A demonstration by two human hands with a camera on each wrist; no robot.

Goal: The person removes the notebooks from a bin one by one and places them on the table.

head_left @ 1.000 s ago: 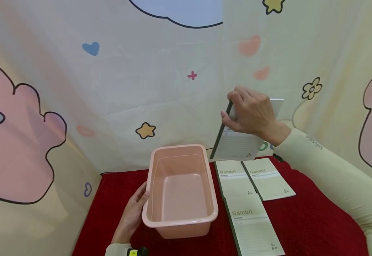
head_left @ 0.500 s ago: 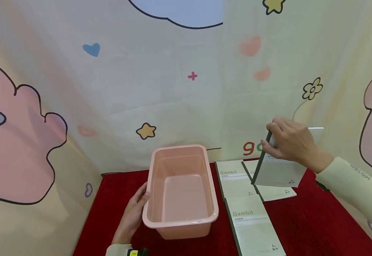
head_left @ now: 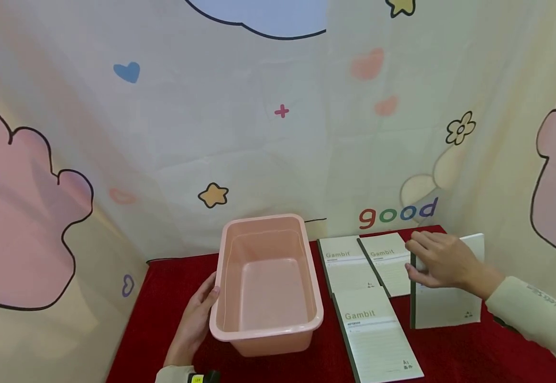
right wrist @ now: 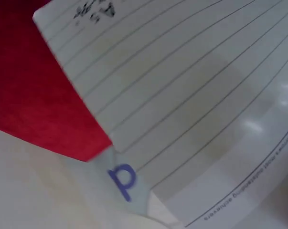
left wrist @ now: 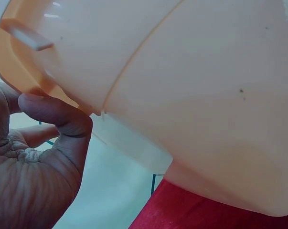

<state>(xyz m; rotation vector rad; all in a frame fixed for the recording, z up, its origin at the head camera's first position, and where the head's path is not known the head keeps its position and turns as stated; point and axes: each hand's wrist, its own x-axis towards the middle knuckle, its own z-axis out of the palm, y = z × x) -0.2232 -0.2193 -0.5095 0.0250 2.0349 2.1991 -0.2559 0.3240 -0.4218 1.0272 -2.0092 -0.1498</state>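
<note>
A pink plastic basin (head_left: 273,291) stands on the red cloth, tilted a little toward me. My left hand (head_left: 195,314) grips its left rim; in the left wrist view the thumb (left wrist: 62,114) is bent at the rim's edge. On the right, my right hand (head_left: 443,260) pinches the top of a white notebook (head_left: 445,311) by its dark spine side. This notebook is held nearly upright, close over the cloth. Its ruled cover (right wrist: 172,86) fills much of the right wrist view.
Three more Gambit notebooks lie flat right of the basin: a back-left one (head_left: 347,263), a back-right one (head_left: 385,260) and a front one (head_left: 378,335), which overlaps the back-left one's lower edge. Behind the red cloth (head_left: 173,282) hangs a printed curtain (head_left: 259,159).
My right hand has carried the notebook down and to the right, from above the back notebooks to beside them. My left hand and the basin have stayed in place.
</note>
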